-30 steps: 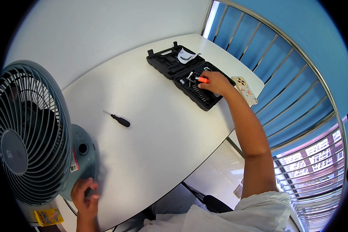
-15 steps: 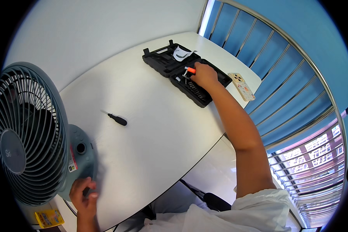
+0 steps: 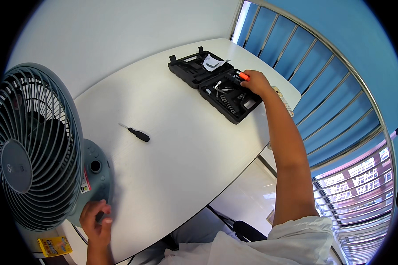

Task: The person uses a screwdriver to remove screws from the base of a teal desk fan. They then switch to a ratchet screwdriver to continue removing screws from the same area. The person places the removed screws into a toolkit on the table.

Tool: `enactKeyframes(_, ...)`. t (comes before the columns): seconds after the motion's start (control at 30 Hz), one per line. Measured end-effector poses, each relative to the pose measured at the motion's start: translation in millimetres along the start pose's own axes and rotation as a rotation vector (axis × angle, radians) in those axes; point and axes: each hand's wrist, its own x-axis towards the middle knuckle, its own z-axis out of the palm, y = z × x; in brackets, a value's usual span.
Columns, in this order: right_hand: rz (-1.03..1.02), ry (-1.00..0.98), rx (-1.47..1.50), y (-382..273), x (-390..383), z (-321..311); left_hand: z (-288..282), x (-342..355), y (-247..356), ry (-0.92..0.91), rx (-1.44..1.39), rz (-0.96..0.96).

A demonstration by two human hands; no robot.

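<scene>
My right hand [image 3: 255,83] reaches to the far side of the table with its fingers closed round an orange-handled tool [image 3: 244,76]. The tool lies low over the far corner of an open black tool case [image 3: 239,115], whose compartments hold several small metal bits and dark pieces. A white paper [image 3: 212,62] lies across the other half of the case. My left hand [image 3: 96,223] rests by the fan's base, fingers loosely curled, thumb apart, and nothing visible in it. A black-handled screwdriver [image 3: 138,134] lies alone in mid-table.
A grey-green fan [image 3: 17,167] stands at the left on a rounded base. Partly behind my right wrist lies a pale patterned phone [image 3: 288,107]. A yellow packet [image 3: 54,246] sits at lower left. Metal railings [image 3: 327,95] run beyond the table's right edge.
My right hand has moved right across the tool case, taking the orange-handled tool along. The phone is now more covered by my arm. My left hand stays in place.
</scene>
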Motion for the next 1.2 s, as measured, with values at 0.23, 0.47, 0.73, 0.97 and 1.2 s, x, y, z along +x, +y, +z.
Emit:
enactKeyframes(0.23,0.080,-0.165,-0.240,-42.4,-34.4,-2.9,-1.1,-2.3,2.4,-0.025,-0.014,-0.010)
enactKeyframes(0.47,0.120,-0.114,-0.355,-52.3,-32.4,11.1,-2.5,0.2,2.3,0.008,-0.018,-0.006)
enactKeyframes(0.73,0.031,-0.116,-0.242,-24.6,-30.4,7.8,-1.3,5.7,7.7,-0.015,0.016,0.063)
enactKeyframes(0.97,-0.187,0.122,0.115,-67.4,-49.8,-10.9,-3.7,6.2,10.1,-0.010,0.017,0.046)
enactKeyframes(1.2,-1.002,0.043,0.719,-243.5,-169.2,-33.0,-5.1,8.6,11.7,-0.080,-0.195,-0.078)
